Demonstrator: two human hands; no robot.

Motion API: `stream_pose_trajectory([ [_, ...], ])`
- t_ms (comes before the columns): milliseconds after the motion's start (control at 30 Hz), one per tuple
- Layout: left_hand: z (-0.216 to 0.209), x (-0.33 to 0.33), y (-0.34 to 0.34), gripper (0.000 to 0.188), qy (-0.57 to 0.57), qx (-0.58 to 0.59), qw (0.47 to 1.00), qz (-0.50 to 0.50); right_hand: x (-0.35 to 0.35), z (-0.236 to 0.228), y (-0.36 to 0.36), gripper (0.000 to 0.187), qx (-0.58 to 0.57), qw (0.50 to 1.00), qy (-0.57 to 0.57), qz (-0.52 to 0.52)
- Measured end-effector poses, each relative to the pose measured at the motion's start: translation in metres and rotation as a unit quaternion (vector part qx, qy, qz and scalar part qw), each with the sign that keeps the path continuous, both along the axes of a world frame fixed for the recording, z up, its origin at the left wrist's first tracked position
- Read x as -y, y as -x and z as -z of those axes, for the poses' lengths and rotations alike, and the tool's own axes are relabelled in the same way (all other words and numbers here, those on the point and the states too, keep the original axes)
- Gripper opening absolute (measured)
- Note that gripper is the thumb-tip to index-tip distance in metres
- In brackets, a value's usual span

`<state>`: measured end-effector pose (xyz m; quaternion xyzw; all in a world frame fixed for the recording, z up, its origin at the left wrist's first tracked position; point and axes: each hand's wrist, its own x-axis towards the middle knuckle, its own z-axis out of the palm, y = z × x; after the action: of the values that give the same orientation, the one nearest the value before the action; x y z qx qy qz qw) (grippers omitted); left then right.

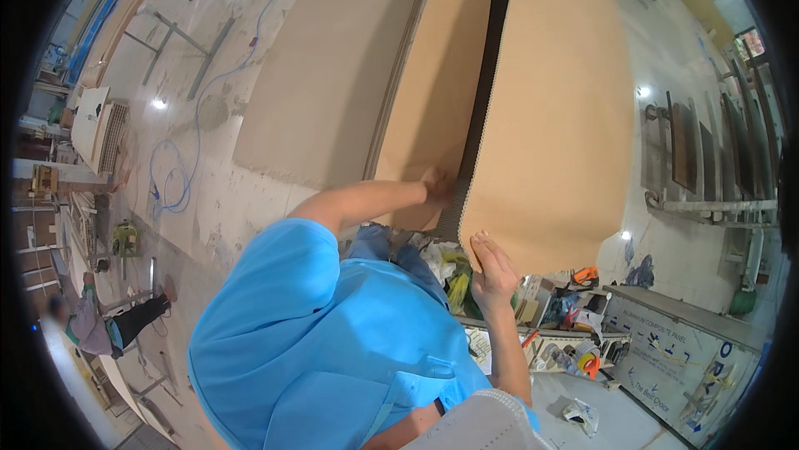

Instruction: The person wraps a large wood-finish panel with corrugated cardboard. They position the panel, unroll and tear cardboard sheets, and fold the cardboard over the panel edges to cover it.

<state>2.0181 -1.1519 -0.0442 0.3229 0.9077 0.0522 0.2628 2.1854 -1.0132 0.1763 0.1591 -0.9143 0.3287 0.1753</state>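
A pale mask [487, 425] is closest, over the blue shirt [358, 325]. Ahead, the right hand [493, 265] has nearly straight fingers on the near corner of the big tan sheet [558, 117] (grip unclear). The left hand [436, 187] is by a narrower tan sheet [437, 92]; I can't tell how open, or holding what.

The left hand [437, 187] reaches inward on a bent arm [359, 203]; the right hand [496, 272] extends forward, fingers [488, 249] together.

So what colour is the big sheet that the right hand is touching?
The big sheet is plain light tan; it shows best in the head view.
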Motion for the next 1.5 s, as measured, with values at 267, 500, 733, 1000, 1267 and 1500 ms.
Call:
stream_pose_trajectory([
  [267,-0.013,0.013,0.002,0.024,-0.096,-0.068,0.991,0.07,0.011,0.036,0.003,0.043,0.019,0.999,-0.033,-0.028],
  [500,0.006,0.027,0.01,0.027,-0.064,-0.076,0.985,0.139,0.016,0.043,0.002,0.037,0.022,0.999,-0.033,-0.021],
  [733,0.0,0.063,0.007,0.021,-0.338,-0.006,0.94,0.053,0.024,0.079,0.003,0.035,0.044,0.997,-0.055,-0.028],
  [1000,-0.013,0.144,0.146,0.06,-0.456,-0.053,0.686,-0.565,0.041,0.115,0.001,0.032,0.094,0.989,-0.112,-0.019],
  [1267,0.024,0.137,0.253,0.05,-0.516,0.496,0.507,-0.481,0.03,0.086,0.004,0.023,0.09,0.989,-0.113,-0.03],
  [1500,0.005,0.122,0.243,0.048,-0.516,0.349,0.6,-0.503,0.029,0.052,0.006,0.021,0.076,0.99,-0.115,-0.024],
])
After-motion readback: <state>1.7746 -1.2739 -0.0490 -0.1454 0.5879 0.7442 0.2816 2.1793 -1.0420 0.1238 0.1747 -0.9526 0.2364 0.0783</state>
